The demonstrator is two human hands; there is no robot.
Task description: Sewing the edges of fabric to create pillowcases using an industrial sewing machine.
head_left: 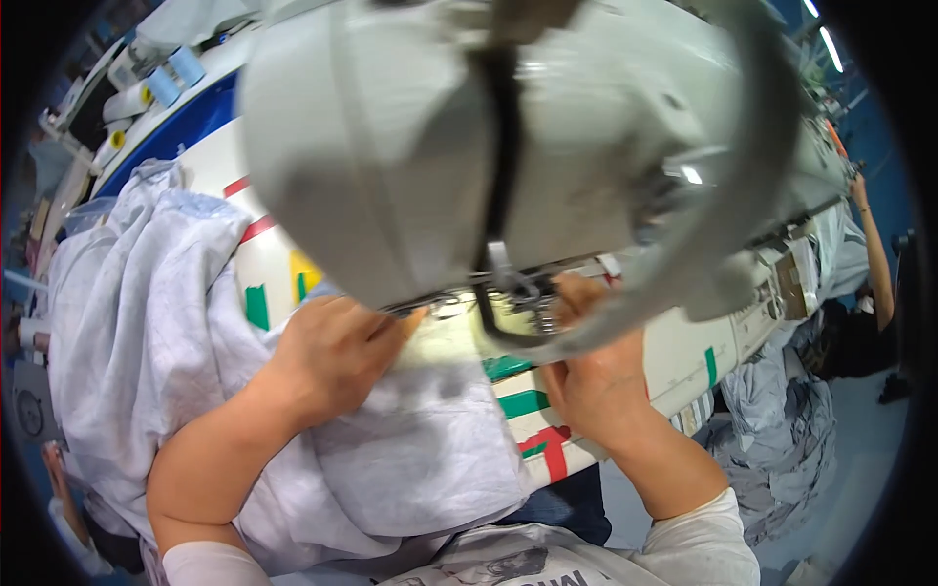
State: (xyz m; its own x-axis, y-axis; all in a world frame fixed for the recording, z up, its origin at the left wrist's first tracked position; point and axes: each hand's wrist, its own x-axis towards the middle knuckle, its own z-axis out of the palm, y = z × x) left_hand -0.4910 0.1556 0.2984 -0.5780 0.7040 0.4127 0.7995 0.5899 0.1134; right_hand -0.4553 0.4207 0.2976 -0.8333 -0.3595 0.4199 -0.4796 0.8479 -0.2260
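A pale sewing machine (381, 146) fills the upper middle, its presser foot and needle area (523, 293) low at the centre. White cloth (420, 439) lies under it and drapes over the front edge. My left hand (337, 352) is closed with curled fingers on the cloth's far edge, left of the lit needle area. My right hand (601, 386) is right of the presser foot, its fingers partly hidden behind the blurred grey curved part (674, 283) of the machine. What those fingers touch cannot be made out.
A large heap of white cloth (137, 322) hangs at the left. Red, green and yellow tape strips mark the white table (674, 366). Thread cones (127, 101) stand at far left. Crumpled grey cloth (782, 430) lies lower right; another person's arm (874, 254) shows at far right.
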